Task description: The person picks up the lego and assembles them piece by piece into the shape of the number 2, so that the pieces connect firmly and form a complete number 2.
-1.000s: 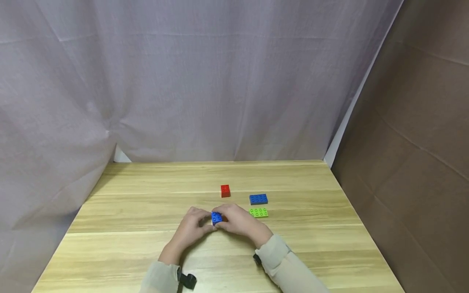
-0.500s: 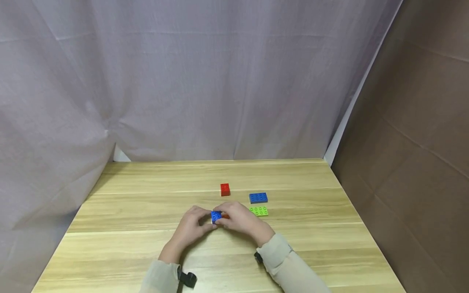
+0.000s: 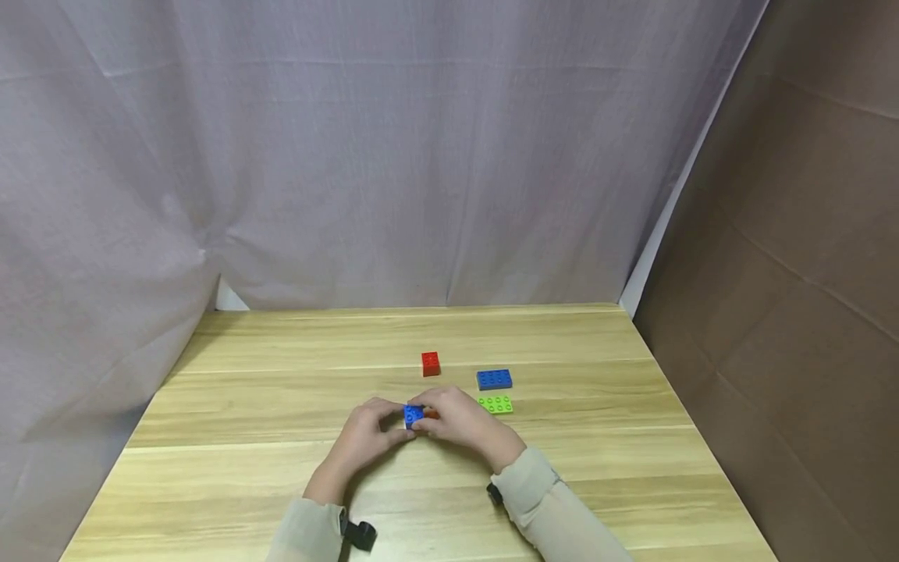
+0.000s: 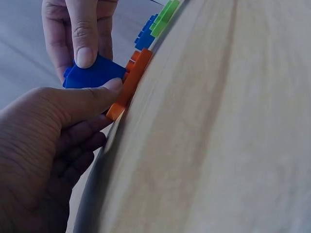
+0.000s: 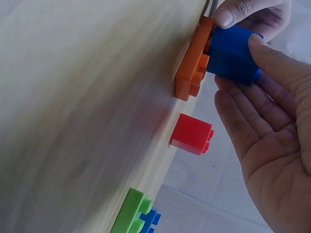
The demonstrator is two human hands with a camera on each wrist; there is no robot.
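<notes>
2 hands, left (image 3: 365, 435) and right (image 3: 460, 421), pinch blue brick (image 3: 413, 414) on orange plate (image 5: 194, 60), mid-table (image 3: 246, 406); open wood all around.

Head view: orange plate (image 3: 431, 414) almost wholly hidden between left hand (image 3: 365, 437) and right hand (image 3: 460, 424), only a sliver showing beside the small blue brick (image 3: 414, 414), whose lower half the fingers cover; whether the brick is seated on the plate cannot be told there, and both forearms are cut off by the bottom edge. Left wrist view: green plate (image 4: 165, 15) and flat blue plate (image 4: 146, 34) cut off at the top edge, blurred, seen edge-on. Right wrist view: green plate (image 5: 130, 212) and flat blue plate (image 5: 149, 219) cut off at the bottom edge, stud count unreadable; table surface (image 5: 87, 97) blurred.
</notes>
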